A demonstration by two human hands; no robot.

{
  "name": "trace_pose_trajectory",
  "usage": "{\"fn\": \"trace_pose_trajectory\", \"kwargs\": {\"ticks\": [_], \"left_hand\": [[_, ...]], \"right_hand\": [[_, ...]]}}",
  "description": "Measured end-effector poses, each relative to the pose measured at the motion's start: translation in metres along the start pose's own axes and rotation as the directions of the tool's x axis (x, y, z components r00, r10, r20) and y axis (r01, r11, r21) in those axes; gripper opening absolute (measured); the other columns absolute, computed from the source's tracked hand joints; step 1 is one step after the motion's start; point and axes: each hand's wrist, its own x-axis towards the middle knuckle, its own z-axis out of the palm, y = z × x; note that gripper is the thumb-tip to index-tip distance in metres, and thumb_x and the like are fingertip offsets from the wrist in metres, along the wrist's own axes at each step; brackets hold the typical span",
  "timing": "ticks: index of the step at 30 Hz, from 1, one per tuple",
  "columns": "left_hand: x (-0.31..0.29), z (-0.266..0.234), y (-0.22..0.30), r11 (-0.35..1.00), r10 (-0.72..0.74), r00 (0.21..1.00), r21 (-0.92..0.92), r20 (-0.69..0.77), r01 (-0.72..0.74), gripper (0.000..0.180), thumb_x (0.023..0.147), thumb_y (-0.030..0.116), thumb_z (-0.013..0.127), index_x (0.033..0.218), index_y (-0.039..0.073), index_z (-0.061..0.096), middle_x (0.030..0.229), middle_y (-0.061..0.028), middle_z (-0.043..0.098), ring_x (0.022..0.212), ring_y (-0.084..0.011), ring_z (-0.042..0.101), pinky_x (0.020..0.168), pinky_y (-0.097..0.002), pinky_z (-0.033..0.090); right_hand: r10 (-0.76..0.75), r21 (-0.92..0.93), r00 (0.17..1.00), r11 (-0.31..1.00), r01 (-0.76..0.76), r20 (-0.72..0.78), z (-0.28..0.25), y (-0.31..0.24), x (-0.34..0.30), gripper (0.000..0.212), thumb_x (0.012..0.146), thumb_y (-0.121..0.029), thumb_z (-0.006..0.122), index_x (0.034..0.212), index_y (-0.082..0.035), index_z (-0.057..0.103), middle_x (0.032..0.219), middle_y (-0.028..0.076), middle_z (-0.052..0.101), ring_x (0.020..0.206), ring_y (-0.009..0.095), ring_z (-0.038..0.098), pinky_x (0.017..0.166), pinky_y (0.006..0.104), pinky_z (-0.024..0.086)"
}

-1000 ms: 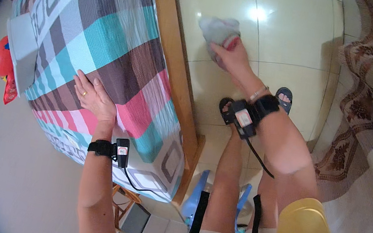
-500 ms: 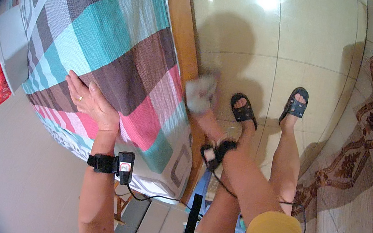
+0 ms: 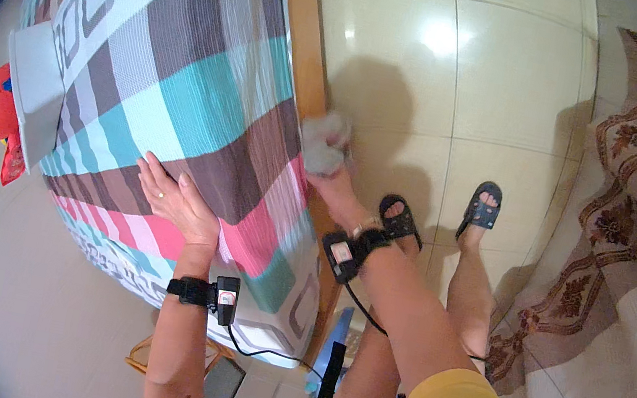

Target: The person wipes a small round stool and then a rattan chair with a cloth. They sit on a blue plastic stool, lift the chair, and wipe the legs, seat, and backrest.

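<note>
Your right hand [image 3: 331, 188] is closed on a bunched grey cloth [image 3: 324, 139], though blur hides exactly how your fingers wrap it; the cloth sits at the wooden rail [image 3: 307, 48] along the bed's edge, and you cannot tell for sure whether it presses on the wood. Your left hand [image 3: 182, 207] holds nothing: it lies palm down on the checked cover [image 3: 204, 98], fingers stretched out and thumb a little apart. The cloth looks light, soft and limp, with nothing in it to break, so you can squeeze it firmly without harm. It likely has no stiffness of its own, and a pinch at one corner would let the rest droop; take it by the gathered middle, with the bulk under your palm and fingertips. Whether it is damp does not show. The checked cover seems thin and ribbed, and probably wrinkles or slides under a sideways push, so your flat left hand suits it better than a pinch.
</note>
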Motion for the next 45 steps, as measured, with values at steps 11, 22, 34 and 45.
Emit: {"fn": "trace_pose_trajectory", "kwargs": {"ticks": [11,22,34,45], "left_hand": [[0.003,-0.004,0.001,1.0,-0.01,0.999,-0.007,0.047,0.01,0.07,0.098,0.042,0.03,0.153,0.002,0.016,0.159,-0.0232,0.011,0.144,-0.0437,0.012,0.114,-0.0557,0.01],[-0.003,-0.011,-0.012,0.998,-0.062,0.976,0.013,0.21,0.06,0.073,0.099,0.047,0.032,0.149,-0.004,0.018,0.154,-0.0327,0.014,0.14,-0.0531,0.015,0.11,-0.0628,0.015],[0.085,-0.064,0.022,0.965,-0.17,0.94,-0.145,0.297,0.22,0.069,0.094,0.042,0.051,0.143,-0.004,0.034,0.148,-0.0299,0.029,0.137,-0.0468,0.026,0.113,-0.0566,0.019],[0.328,0.031,0.154,0.973,-0.173,0.962,0.187,0.213,0.134,0.097,0.085,0.063,0.057,0.155,0.012,0.014,0.158,-0.0249,0.01,0.143,-0.0496,0.011,0.112,-0.0606,0.016]], "right_hand": [[0.317,-0.08,0.947,0.947,-0.312,0.058,0.014,-0.083,-0.051,0.029,0.085,-0.015,0.074,0.11,-0.01,0.061,0.094,-0.001,0.065,0.076,0.012,0.059,0.063,0.0297,0.048],[0.212,-0.466,0.939,0.882,-0.065,0.27,0.025,-0.142,0.088,0.013,0.085,-0.01,0.064,0.098,-0.011,0.062,0.074,0.001,0.06,0.059,0.017,0.054,0.051,0.0341,0.043],[-0.024,-0.504,0.998,0.863,0.048,0.054,0.13,-0.365,0.189,0.03,0.082,-0.008,0.07,0.11,-0.003,0.061,0.093,0.003,0.065,0.079,0.015,0.06,0.07,0.0312,0.05],[0.431,-0.535,0.894,0.787,-0.307,0.121,0.053,-0.478,0.124,0.031,0.085,-0.024,0.067,0.11,-0.009,0.057,0.094,0.001,0.061,0.077,0.012,0.057,0.063,0.0253,0.046]]}}
